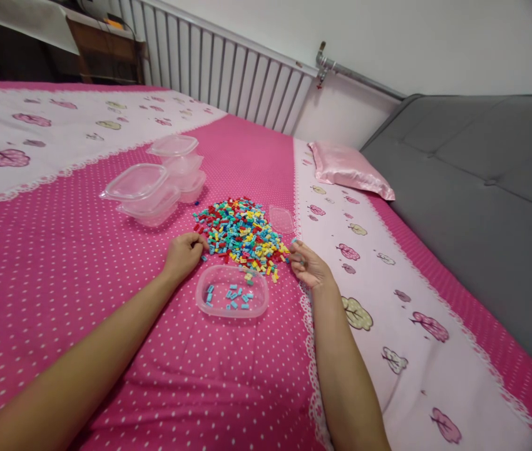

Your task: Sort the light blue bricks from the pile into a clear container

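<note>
A heap of small toy building bricks [242,228] in red, yellow, blue and green lies on the pink bedspread. My left hand [185,255] rests at the heap's left edge, its fingers curled together; a blue brick [204,258] shows by the fingertips, and what they hold is hidden. At the right of the heap, my right hand [310,264] is turned partly palm up with bent fingers, a light blue brick [293,240] at its fingertips. Between my forearms stands a clear plastic container [232,313] with several light blue bricks scattered on its bottom.
Several clear plastic containers [153,200] are stacked to the left behind the heap. A clear lid [281,220] lies to the heap's right. Farther off are a pink pillow [350,170], a grey headboard [477,188] and a radiator [228,69] along the wall.
</note>
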`<move>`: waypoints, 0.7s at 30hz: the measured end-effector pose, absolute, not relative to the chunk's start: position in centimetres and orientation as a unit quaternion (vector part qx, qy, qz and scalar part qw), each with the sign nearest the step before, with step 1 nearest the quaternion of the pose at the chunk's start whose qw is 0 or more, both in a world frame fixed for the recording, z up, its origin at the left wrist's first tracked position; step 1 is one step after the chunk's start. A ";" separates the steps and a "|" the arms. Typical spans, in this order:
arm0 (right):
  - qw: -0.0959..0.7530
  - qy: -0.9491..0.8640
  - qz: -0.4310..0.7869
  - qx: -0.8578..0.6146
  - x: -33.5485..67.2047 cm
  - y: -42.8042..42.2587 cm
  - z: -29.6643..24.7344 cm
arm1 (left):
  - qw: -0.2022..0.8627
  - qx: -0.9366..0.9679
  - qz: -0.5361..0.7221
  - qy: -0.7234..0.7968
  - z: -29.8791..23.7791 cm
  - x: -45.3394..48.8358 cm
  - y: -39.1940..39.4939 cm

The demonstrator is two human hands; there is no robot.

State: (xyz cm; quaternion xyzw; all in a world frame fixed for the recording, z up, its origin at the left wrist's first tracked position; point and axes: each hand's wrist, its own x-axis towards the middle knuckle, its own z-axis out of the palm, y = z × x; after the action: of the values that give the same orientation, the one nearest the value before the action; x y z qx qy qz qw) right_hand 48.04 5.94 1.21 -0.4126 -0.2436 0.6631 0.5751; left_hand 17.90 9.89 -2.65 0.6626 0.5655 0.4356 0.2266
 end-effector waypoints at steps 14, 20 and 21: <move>0.657 -0.183 0.606 -0.410 48.1 6.2 1.2 | 0.229 0.661 0.432 0.569 -2.4 17.9 9.8; 0.477 -0.429 0.477 -0.600 47.6 5.8 0.1 | 0.229 0.659 0.428 0.574 -2.2 18.0 9.7; 0.453 -0.462 0.453 -0.613 47.7 5.7 0.0 | 0.228 0.659 0.429 0.574 -2.3 18.0 9.7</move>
State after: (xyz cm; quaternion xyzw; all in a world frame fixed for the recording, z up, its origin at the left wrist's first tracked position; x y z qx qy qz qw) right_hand 47.66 5.74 -0.02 -0.6132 -0.4624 0.4531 0.4526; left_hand 18.01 9.69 -2.26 0.6591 0.5741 0.4287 0.2283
